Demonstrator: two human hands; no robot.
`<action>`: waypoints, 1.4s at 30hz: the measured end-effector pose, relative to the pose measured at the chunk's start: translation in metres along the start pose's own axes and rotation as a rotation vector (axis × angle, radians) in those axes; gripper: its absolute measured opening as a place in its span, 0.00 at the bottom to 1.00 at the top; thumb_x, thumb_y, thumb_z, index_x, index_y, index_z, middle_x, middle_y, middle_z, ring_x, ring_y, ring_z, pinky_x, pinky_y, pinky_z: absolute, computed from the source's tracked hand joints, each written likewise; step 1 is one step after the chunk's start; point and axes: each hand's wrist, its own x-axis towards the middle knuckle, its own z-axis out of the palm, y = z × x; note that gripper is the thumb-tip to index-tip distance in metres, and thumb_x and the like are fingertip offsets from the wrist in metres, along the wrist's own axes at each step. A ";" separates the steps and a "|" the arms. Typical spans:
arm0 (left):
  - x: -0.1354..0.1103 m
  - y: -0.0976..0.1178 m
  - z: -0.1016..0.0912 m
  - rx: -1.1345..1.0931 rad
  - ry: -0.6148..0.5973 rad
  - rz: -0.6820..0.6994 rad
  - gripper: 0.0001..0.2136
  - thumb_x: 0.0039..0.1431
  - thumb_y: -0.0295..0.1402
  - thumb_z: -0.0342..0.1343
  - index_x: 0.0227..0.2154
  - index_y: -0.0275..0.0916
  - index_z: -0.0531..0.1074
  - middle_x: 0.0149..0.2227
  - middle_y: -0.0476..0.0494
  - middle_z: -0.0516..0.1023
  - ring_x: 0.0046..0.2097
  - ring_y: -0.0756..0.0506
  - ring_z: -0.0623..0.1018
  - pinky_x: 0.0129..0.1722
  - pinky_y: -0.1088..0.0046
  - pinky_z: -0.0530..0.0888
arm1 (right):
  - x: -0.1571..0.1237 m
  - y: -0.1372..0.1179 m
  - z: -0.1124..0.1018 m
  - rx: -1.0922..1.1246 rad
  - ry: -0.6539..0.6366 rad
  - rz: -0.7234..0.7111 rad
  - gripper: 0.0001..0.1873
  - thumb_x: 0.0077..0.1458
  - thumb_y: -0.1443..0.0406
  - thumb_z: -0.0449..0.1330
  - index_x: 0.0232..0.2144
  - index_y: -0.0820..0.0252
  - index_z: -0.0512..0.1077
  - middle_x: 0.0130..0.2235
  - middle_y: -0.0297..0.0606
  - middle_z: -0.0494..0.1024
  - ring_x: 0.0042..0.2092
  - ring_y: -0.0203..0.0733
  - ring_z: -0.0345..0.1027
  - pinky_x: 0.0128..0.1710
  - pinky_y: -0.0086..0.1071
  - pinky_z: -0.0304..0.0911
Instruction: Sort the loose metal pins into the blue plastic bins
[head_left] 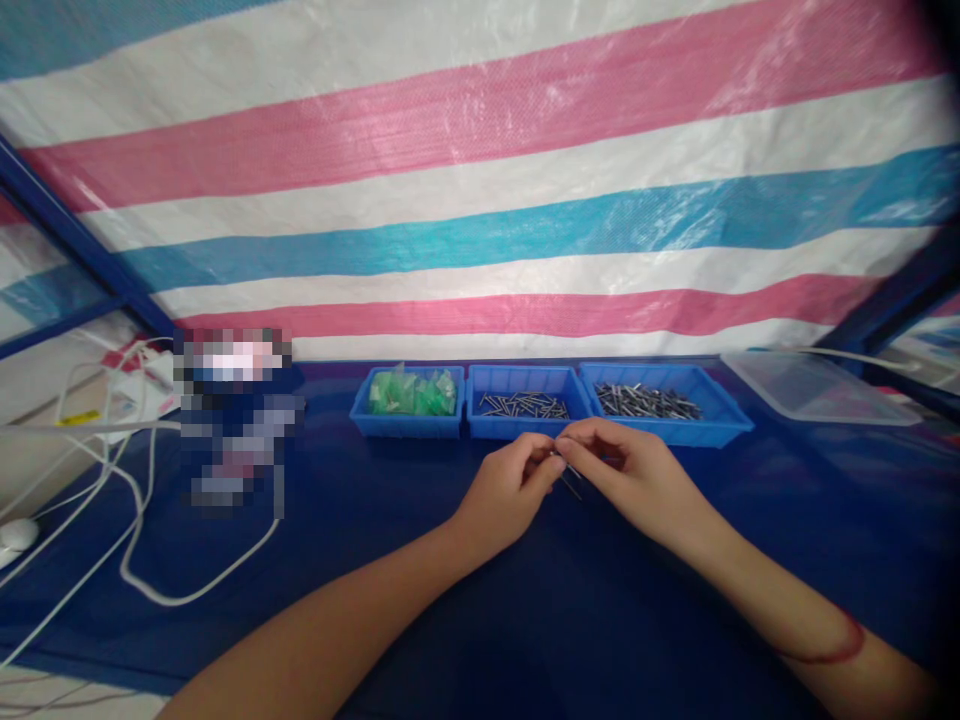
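My left hand point(504, 492) and my right hand point(643, 475) meet fingertip to fingertip just in front of the blue bins. Thin nail-like metal pins point(571, 488) poke out below the pinched fingers; how many there are is hard to tell. Both hands are closed on them, and the fingertips hide their upper ends. Right behind the hands, the middle blue bin point(525, 428) has loose silvery pins point(525, 405) spread over its bottom. Darker grey metal pieces point(646, 401) are heaped in the right blue bin point(720, 425).
The left blue bin point(409, 427) contains green plastic bags point(412, 391). A translucent plastic lid point(817, 385) lies at the right. White cables point(142, 560) run over the left side of the dark blue table point(480, 650). Striped sheeting point(480, 190) hangs behind.
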 end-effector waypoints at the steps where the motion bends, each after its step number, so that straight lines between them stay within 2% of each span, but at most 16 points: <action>1: 0.000 0.000 0.000 0.025 -0.007 0.005 0.08 0.63 0.35 0.49 0.36 0.37 0.69 0.29 0.50 0.72 0.31 0.50 0.72 0.33 0.77 0.66 | 0.000 0.001 0.000 -0.014 0.003 -0.001 0.13 0.57 0.56 0.57 0.33 0.59 0.74 0.32 0.37 0.76 0.33 0.39 0.67 0.35 0.33 0.63; 7: 0.000 -0.001 0.000 0.032 0.021 0.004 0.12 0.62 0.40 0.52 0.34 0.36 0.71 0.28 0.50 0.72 0.30 0.51 0.70 0.32 0.77 0.65 | -0.002 0.000 -0.001 -0.060 0.005 -0.086 0.12 0.57 0.57 0.57 0.34 0.57 0.75 0.34 0.38 0.77 0.36 0.41 0.70 0.36 0.34 0.65; 11: 0.000 0.001 0.000 -0.028 0.078 0.003 0.10 0.60 0.38 0.53 0.34 0.36 0.71 0.30 0.49 0.72 0.30 0.51 0.70 0.32 0.78 0.66 | -0.002 -0.005 -0.004 -0.088 0.015 -0.097 0.12 0.57 0.57 0.56 0.36 0.57 0.75 0.34 0.39 0.77 0.35 0.40 0.70 0.33 0.33 0.65; 16: 0.001 0.000 0.000 -0.066 0.123 -0.026 0.10 0.61 0.38 0.52 0.39 0.37 0.70 0.31 0.49 0.72 0.31 0.51 0.71 0.33 0.77 0.68 | 0.003 -0.010 -0.017 -0.304 0.012 -0.165 0.13 0.60 0.58 0.53 0.34 0.57 0.73 0.31 0.38 0.75 0.31 0.39 0.67 0.30 0.32 0.62; 19: 0.001 -0.001 0.001 -0.038 0.139 -0.035 0.13 0.61 0.38 0.52 0.45 0.37 0.69 0.32 0.48 0.73 0.31 0.51 0.73 0.33 0.76 0.70 | 0.008 -0.001 -0.035 -0.502 0.157 -0.210 0.14 0.61 0.58 0.51 0.33 0.57 0.72 0.32 0.39 0.76 0.32 0.40 0.68 0.33 0.34 0.62; 22: -0.001 0.000 0.002 0.104 0.097 0.043 0.11 0.62 0.35 0.51 0.45 0.37 0.71 0.35 0.46 0.75 0.36 0.49 0.74 0.39 0.73 0.71 | 0.015 0.014 -0.057 -0.729 0.345 -0.104 0.16 0.61 0.57 0.50 0.35 0.59 0.73 0.34 0.43 0.77 0.34 0.44 0.69 0.35 0.36 0.61; 25: -0.004 0.003 0.002 0.306 0.039 0.186 0.11 0.62 0.33 0.51 0.44 0.36 0.72 0.41 0.42 0.75 0.46 0.45 0.73 0.50 0.68 0.68 | 0.021 0.028 -0.074 -0.830 0.392 -0.042 0.18 0.60 0.56 0.51 0.36 0.63 0.74 0.33 0.50 0.76 0.36 0.50 0.69 0.36 0.40 0.59; 27: -0.006 0.006 0.002 0.440 -0.014 0.251 0.14 0.62 0.35 0.52 0.48 0.37 0.71 0.48 0.40 0.74 0.52 0.42 0.70 0.54 0.64 0.66 | 0.024 0.032 -0.078 -0.847 0.400 -0.049 0.20 0.59 0.55 0.52 0.38 0.66 0.74 0.33 0.52 0.76 0.38 0.53 0.69 0.40 0.42 0.59; 30: -0.009 0.008 0.003 0.600 -0.099 0.309 0.19 0.63 0.39 0.50 0.55 0.43 0.66 0.59 0.41 0.66 0.60 0.38 0.63 0.57 0.58 0.63 | 0.025 0.031 -0.074 -0.845 0.406 -0.078 0.20 0.59 0.55 0.52 0.41 0.65 0.74 0.34 0.51 0.76 0.39 0.52 0.69 0.43 0.42 0.59; 32: -0.011 0.008 0.005 0.673 -0.141 0.334 0.19 0.64 0.40 0.48 0.56 0.45 0.65 0.62 0.43 0.63 0.62 0.38 0.60 0.57 0.56 0.61 | 0.023 0.029 -0.066 -0.822 0.377 -0.113 0.19 0.59 0.55 0.52 0.42 0.62 0.73 0.34 0.48 0.76 0.39 0.51 0.69 0.43 0.42 0.60; 37: -0.010 0.004 0.008 0.722 -0.137 0.335 0.15 0.67 0.37 0.43 0.52 0.45 0.69 0.57 0.46 0.70 0.58 0.42 0.66 0.55 0.60 0.61 | 0.019 0.021 -0.050 -0.746 0.245 -0.196 0.16 0.58 0.57 0.53 0.41 0.60 0.73 0.37 0.45 0.77 0.40 0.50 0.69 0.45 0.43 0.61; 42: -0.006 0.002 0.004 0.736 -0.114 0.303 0.12 0.67 0.34 0.46 0.43 0.41 0.75 0.47 0.46 0.76 0.50 0.44 0.70 0.49 0.65 0.64 | 0.016 0.016 -0.046 -0.735 0.226 -0.203 0.15 0.58 0.58 0.52 0.40 0.59 0.73 0.37 0.43 0.77 0.39 0.50 0.69 0.45 0.44 0.61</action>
